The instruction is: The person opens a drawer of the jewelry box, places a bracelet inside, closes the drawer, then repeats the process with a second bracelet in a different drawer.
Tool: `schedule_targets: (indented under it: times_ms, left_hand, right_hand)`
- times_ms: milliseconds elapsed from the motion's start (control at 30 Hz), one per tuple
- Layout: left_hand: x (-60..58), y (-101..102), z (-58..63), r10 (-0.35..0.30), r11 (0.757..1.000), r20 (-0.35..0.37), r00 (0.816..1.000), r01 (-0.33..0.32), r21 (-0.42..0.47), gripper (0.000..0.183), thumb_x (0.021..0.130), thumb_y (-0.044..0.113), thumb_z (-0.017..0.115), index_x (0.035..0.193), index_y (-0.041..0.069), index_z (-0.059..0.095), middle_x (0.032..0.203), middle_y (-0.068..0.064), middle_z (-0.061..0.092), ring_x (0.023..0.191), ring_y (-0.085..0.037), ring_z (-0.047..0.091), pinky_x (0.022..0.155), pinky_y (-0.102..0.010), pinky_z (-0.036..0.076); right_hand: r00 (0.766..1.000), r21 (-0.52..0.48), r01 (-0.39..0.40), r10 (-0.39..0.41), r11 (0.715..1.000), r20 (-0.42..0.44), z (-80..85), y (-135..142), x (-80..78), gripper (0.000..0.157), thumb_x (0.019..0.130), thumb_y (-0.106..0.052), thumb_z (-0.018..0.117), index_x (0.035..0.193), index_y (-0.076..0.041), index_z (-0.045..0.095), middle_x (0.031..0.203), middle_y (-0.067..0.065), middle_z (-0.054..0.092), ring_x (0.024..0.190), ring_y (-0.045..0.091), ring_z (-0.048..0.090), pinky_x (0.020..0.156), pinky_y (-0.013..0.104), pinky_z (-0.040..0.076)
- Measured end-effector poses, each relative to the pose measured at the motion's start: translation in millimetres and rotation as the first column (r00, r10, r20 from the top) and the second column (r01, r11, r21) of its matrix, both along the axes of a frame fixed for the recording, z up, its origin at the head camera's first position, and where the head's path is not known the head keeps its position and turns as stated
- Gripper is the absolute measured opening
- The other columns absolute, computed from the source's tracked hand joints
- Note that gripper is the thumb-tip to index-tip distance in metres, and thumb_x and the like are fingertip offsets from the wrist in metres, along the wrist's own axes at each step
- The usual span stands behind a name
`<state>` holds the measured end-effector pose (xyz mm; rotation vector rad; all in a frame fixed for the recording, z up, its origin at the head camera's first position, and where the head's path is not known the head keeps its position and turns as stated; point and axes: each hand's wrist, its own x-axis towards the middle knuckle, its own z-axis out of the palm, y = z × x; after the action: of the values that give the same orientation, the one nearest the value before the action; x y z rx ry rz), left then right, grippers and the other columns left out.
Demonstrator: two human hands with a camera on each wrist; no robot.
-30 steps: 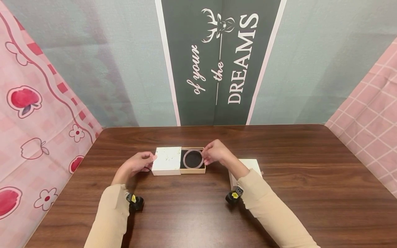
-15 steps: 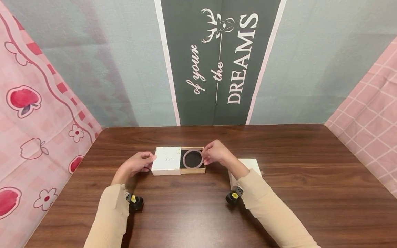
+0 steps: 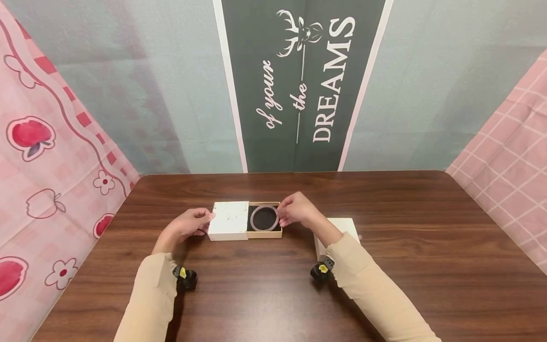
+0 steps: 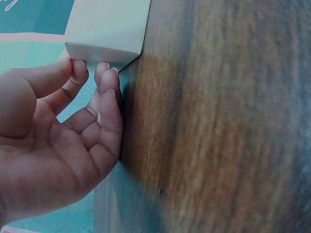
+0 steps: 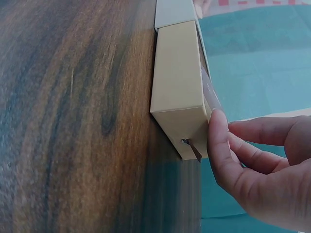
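Note:
A white sliding box sleeve (image 3: 229,219) lies with its drawer (image 3: 265,235) pulled out to the right. Inside the drawer is a dark lining (image 3: 264,217), with a pale purplish bangle (image 3: 252,218) over it. My left hand (image 3: 192,223) holds the sleeve's left end, thumb at the top edge and fingertips against the end face. At the drawer's right end, my right hand (image 3: 296,209) pinches the bangle's near rim between thumb and finger. In the right wrist view, the bangle (image 5: 210,90) stands slightly above the drawer wall, and a small brown ribbon tab (image 5: 195,149) hangs from the end.
A second white box (image 3: 345,227) lies to the right, partly hidden beneath my right forearm. The brown wooden table (image 3: 256,294) ends at a printed cloth backdrop (image 3: 307,95), with pink cloths at both sides.

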<state>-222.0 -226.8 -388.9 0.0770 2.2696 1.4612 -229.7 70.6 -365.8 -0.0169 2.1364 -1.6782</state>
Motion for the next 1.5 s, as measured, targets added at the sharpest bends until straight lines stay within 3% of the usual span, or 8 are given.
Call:
schedule_targets:
  times_ms: [1500]
  left_hand:
    - [-0.1, 0, -0.5, -0.008, 1.0, 0.0, 1.0, 0.008, 0.027, 0.023, 0.097, 0.019, 0.047, 0.077, 0.007, 0.05, 0.072, -0.003, 0.048, 0.069, -0.013, 0.05, 0.064, -0.026, 0.045]
  right_hand:
    - [1.0, -0.026, 0.016, -0.016, 1.0, -0.003, 10.0, 13, 0.3, 0.018, 0.085, 0.013, 0.047, 0.099, 0.022, 0.052, 0.073, 0.02, 0.057, 0.054, 0.018, 0.058, 0.058, 0.032, 0.053]
